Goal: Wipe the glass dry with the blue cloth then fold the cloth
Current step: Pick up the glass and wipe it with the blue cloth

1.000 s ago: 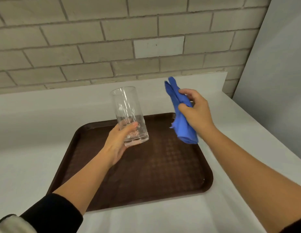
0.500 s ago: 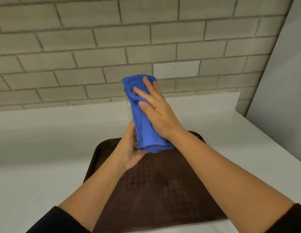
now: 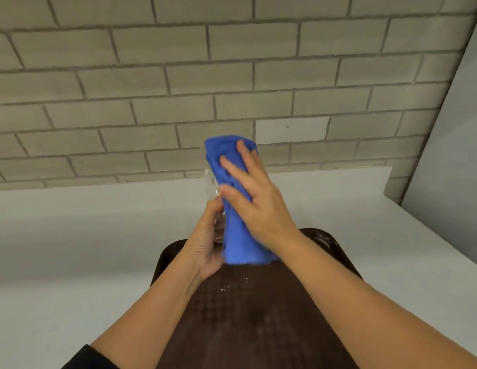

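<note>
The clear glass (image 3: 211,187) is held upright in the air above the tray, and only a thin strip of its left side shows. My left hand (image 3: 205,243) grips its lower part from the left. The blue cloth (image 3: 233,209) is draped over the glass's near and right side, covering most of it. My right hand (image 3: 254,197) lies flat on the cloth with fingers spread, pressing it against the glass.
A dark brown tray (image 3: 258,315) lies on the white counter (image 3: 72,249) below my hands, with a few water drops on it. A brick wall (image 3: 232,75) runs behind the counter. A grey panel (image 3: 456,155) closes off the right side.
One second ago the cloth was held apart to the right of the glass. My right hand has brought it onto the glass and wrapped it, and both hands have risen in the view.
</note>
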